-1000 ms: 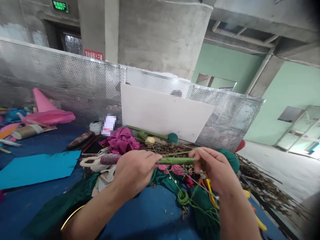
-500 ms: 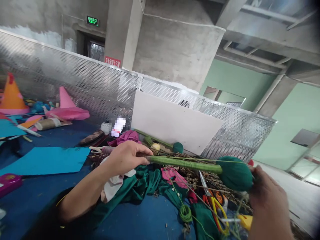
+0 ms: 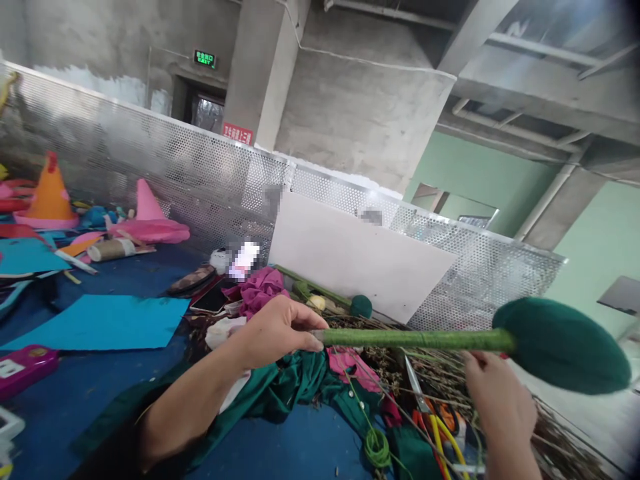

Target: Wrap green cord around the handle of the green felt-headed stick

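Note:
My left hand (image 3: 280, 333) pinches the thin end of a stick wrapped in green yarn (image 3: 415, 339). The stick lies nearly level and carries a padded dark green cloth head (image 3: 563, 345) at its right end. Just under the stick, close to the head, is my right hand (image 3: 500, 393) with its fingers closed; what they hold is hidden. Crumpled dark green cloth (image 3: 295, 373) lies below the stick. A loose coil of green yarn (image 3: 376, 448) rests in front, beside scissors (image 3: 440, 437) with yellow and orange handles.
Dried stems (image 3: 560, 427) spread at the right. Blue sheet (image 3: 100, 322), magenta tape measure (image 3: 27, 372) and paper cones (image 3: 50, 193) lie at the left. Magenta cloth (image 3: 263, 290) and a phone (image 3: 210, 299) sit behind my left hand. A white board (image 3: 360, 253) leans against perforated metal panels.
The wrapped stick has shifted right, and its green head has swung nearer the camera, looking larger. My right hand has moved from beyond the head to below the stick. The view has shifted slightly.

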Demonstrator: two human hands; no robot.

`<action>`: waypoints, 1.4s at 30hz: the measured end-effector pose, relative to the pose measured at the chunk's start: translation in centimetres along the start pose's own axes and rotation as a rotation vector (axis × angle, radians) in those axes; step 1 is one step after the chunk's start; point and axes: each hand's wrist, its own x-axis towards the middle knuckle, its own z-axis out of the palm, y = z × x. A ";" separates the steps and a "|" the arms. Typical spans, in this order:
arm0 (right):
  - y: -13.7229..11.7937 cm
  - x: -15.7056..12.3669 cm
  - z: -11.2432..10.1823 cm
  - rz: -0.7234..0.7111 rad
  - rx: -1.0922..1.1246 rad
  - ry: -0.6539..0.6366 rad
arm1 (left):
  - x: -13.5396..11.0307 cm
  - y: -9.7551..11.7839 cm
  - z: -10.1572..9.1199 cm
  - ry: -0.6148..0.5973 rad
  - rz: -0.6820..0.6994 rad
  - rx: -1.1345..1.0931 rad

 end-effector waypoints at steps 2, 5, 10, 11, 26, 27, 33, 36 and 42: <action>-3.0 -0.6 0.4 -0.041 0.021 -0.054 | 0.0 0.1 0.7 0.044 0.005 -0.075; -8.9 -3.2 0.7 -0.148 0.361 -0.214 | 0.1 0.0 1.6 0.093 -0.006 -0.151; -16.4 -9.2 2.4 -0.221 0.922 -0.703 | 0.2 -0.1 2.3 0.079 0.010 -0.218; -17.0 -10.1 2.7 -0.194 0.986 -0.755 | 0.3 -0.1 2.4 0.072 0.018 -0.230; -17.7 -12.7 1.8 -0.123 1.429 -0.466 | 1.3 -1.1 4.2 0.065 -0.064 -0.286; -17.7 -12.9 1.9 -0.089 1.358 -0.429 | 1.4 -1.1 4.2 0.063 -0.078 -0.287; -18.0 -14.7 0.9 -0.108 0.940 -0.282 | 1.5 -1.2 4.7 0.100 -0.100 -0.264; -18.4 -15.1 0.6 -0.140 0.876 -0.236 | 1.5 -1.5 4.8 0.116 -0.067 -0.192; -17.5 -13.3 0.1 -0.193 1.018 -0.347 | 1.0 -1.7 5.2 0.181 0.030 0.144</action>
